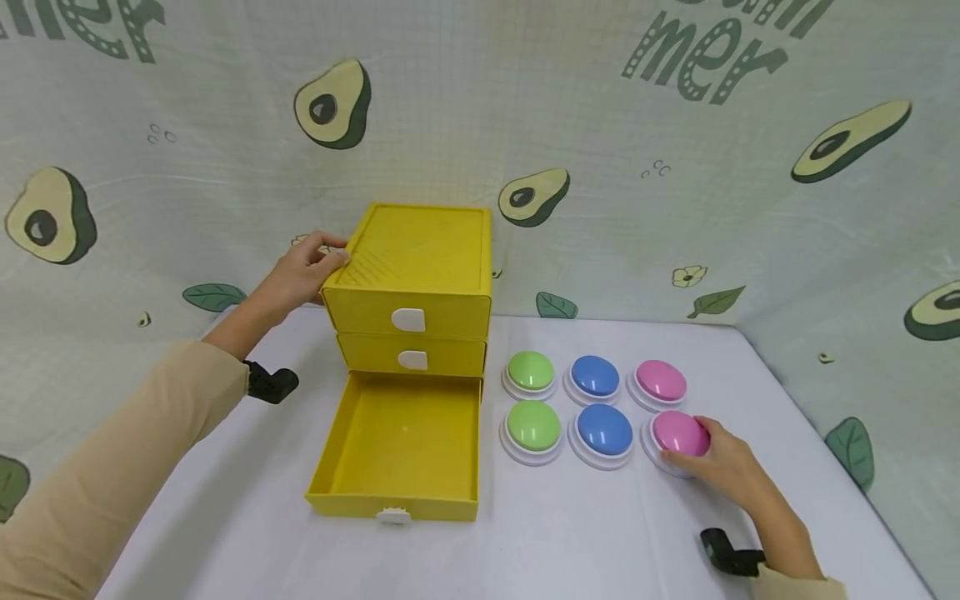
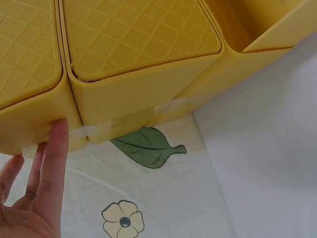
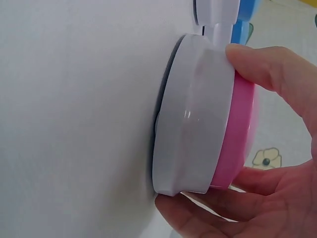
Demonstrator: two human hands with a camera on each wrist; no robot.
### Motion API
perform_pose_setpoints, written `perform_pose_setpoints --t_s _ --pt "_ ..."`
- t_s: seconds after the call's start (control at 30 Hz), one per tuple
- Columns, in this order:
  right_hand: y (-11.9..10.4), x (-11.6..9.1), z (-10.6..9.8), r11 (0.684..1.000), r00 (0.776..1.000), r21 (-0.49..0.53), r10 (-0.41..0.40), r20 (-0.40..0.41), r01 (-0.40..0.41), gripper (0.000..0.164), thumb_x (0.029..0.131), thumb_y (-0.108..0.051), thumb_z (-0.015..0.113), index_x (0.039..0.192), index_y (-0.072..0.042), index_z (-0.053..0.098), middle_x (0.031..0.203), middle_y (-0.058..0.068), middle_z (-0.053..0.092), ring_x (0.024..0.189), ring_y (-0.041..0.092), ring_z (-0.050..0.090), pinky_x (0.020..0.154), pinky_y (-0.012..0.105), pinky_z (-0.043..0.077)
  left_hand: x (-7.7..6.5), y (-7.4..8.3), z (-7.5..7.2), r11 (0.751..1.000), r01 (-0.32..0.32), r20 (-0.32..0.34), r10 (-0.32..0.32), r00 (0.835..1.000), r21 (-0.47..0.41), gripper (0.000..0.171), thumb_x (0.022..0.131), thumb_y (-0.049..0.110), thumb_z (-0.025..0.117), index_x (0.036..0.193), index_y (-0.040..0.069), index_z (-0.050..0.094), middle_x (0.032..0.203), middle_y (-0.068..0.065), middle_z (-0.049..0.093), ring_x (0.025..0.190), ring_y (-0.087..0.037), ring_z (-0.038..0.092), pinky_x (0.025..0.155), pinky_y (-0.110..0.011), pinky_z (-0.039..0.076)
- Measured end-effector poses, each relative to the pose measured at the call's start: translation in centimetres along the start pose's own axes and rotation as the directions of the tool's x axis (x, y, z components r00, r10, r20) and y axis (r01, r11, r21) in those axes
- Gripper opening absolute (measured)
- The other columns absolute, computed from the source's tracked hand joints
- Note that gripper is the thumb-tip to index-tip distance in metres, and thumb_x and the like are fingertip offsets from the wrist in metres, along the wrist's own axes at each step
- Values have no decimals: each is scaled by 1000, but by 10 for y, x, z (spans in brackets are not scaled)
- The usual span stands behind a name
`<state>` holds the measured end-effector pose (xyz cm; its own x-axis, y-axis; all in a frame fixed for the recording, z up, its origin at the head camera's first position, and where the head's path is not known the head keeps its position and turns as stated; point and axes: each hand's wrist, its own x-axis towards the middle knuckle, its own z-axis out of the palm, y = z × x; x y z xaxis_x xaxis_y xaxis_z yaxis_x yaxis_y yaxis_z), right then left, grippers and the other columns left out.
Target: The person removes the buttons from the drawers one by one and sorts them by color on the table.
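At the upper left edge of a yellow drawer unit (image 1: pixel 420 250), my left hand (image 1: pixel 303 271) touches the casing. Its fingers (image 2: pixel 55 163) look fairly straight against the yellow wall in the left wrist view. The bottom drawer (image 1: pixel 393 442) is pulled out, with nothing inside; the two drawers above are closed. On the right, my right hand (image 1: pixel 723 471) grips the front pink push button (image 1: pixel 681 433), thumb on one side and fingers on the other. Its white base (image 3: pixel 195 119) is slightly tilted in the right wrist view, with one fingertip at the lower rim.
Beside the drawer unit stand two green buttons (image 1: pixel 533 425), two blue buttons (image 1: pixel 604 429) and another pink button (image 1: pixel 661 380), arranged in two rows. A white table (image 1: pixel 570 542) lies beneath. Behind it hangs a cloth (image 1: pixel 450 100) printed with avocados.
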<state>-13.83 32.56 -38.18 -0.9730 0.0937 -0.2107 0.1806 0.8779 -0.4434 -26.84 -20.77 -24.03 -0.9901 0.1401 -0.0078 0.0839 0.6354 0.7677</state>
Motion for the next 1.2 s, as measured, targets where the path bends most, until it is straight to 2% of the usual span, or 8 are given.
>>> perform_pose_setpoints --t_s 0.3,0.47,0.57,0.7,0.8,0.97,1.07,1.2 --pt "0 -2 -3 1000 999 -12 9 41 -8 100 81 -52 63 134 21 20 129 44 33 112 53 41 90 60 42 1 1 1 1000 0 1 0 1000 -11 54 98 43 37 141 11 29 122 -21 46 85 -23 61 73 -32 55" --pt "-3 -3 -2 1000 999 -14 -6 35 6 104 81 -50 64 139 20 13 134 44 26 118 55 33 94 62 38 2 2 1 1000 -6 3 6 1000 -23 54 98 42 38 141 11 30 122 -20 47 80 -18 60 70 -30 55" --pt "-9 -5 -1 999 999 -11 -42 -4 42 105 81 -50 65 141 16 11 137 43 21 121 56 28 93 63 37 2 2 1 1000 -6 3 6 1000 -24 54 98 42 38 141 11 30 123 -20 46 79 -17 60 70 -30 55" --pt "-25 -14 -1 993 986 6 -112 -122 114 91 83 -47 64 141 9 23 140 40 20 123 57 24 90 67 36 2 3 2 1000 -9 9 9 1000 -22 54 98 42 37 141 12 29 123 -21 46 81 -18 60 71 -31 55" --pt "-47 -25 2 977 949 48 -189 -252 208 73 85 -38 65 137 4 37 139 35 26 122 53 27 90 69 35 1 3 1 1000 -11 9 12 1000 -15 54 98 43 37 142 12 29 123 -20 46 82 -18 60 71 -31 55" --pt "-90 -44 19 907 836 57 -358 -417 417 48 82 -21 71 124 -3 54 124 20 48 103 35 53 83 54 49 1 1 0 1000 -8 4 8 1000 -5 53 98 43 36 141 13 30 123 -20 47 83 -19 60 72 -33 55" --pt "-111 -55 29 862 791 42 -443 -423 505 41 80 -18 73 118 -10 59 115 7 55 92 23 60 76 40 54 2 0 0 1000 -6 6 6 1000 -6 54 98 43 37 141 13 29 123 -20 46 82 -19 60 72 -32 55" --pt "-130 -67 39 784 720 22 -557 -414 620 40 77 -16 75 115 -18 62 106 -5 61 87 10 60 74 27 54 3 -1 -1 1000 -8 11 8 1000 -11 55 98 43 37 142 12 29 123 -21 46 79 -15 60 70 -31 55"
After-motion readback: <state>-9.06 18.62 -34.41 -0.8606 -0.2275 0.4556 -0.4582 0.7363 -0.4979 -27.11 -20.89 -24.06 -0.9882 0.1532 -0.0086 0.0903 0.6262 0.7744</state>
